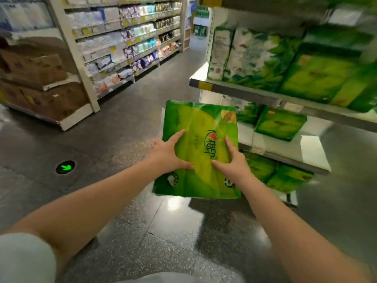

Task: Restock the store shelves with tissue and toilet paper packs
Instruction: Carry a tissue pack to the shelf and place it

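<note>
- Head view: left hand [170,154] and right hand [232,162], fingers spread and thumbs pinching, held a green pack [195,119] above the floor, near the shelf [240,89].
- Shelves appeared partly stocked; this pack remained unplaced.

Both bare arms reach forward from the near edge of the view toward the middle, converging as they go. The left arm comes in from the near left, a pale short sleeve [24,260] at its shoulder end. The left hand [166,153] lies with fingers spread, thumb pointing right toward the other hand. The right arm enters from the near right. The right hand [232,162] mirrors it, index finger pointing far, thumb pointing left. The two thumbs nearly meet; both hands press and grip the green pack [195,180].
</note>
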